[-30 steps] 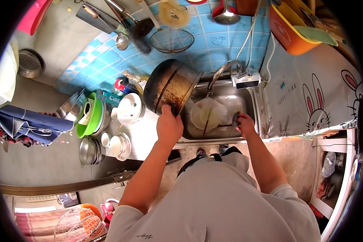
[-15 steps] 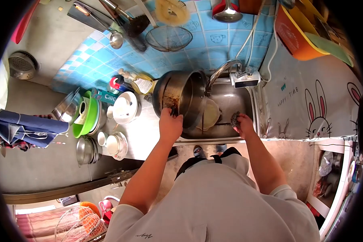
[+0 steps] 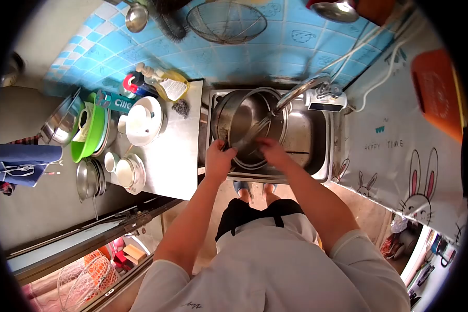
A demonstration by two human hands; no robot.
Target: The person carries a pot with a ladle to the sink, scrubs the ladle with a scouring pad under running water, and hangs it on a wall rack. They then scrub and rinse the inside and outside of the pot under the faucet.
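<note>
A large metal pot [image 3: 225,115], browned on its outside, lies tilted in the sink with its mouth toward the right. My left hand [image 3: 219,160] is closed on its near side, around what looks like the handle. Water from the curved faucet [image 3: 296,94] streams into the pot's mouth. My right hand [image 3: 273,154] is at the pot's near right rim, blurred by motion. Whether it holds the steel wool scrubber seen earlier is hidden. Another dark scrubber [image 3: 180,108] sits on the counter to the left.
The steel sink [image 3: 325,156] surrounds the pot. Left on the counter [image 3: 179,166] stand white bowls [image 3: 139,122], a green basin [image 3: 94,136], and a yellow soap bottle [image 3: 174,88]. A wire strainer [image 3: 226,23] and a ladle [image 3: 137,17] hang above. A rabbit-print sheet [image 3: 385,135] covers the right side.
My right hand moved left from over the sink to the pot's mouth. The pot went lower into the sink, under the faucet, and water now runs into it. The camera view shifted.
</note>
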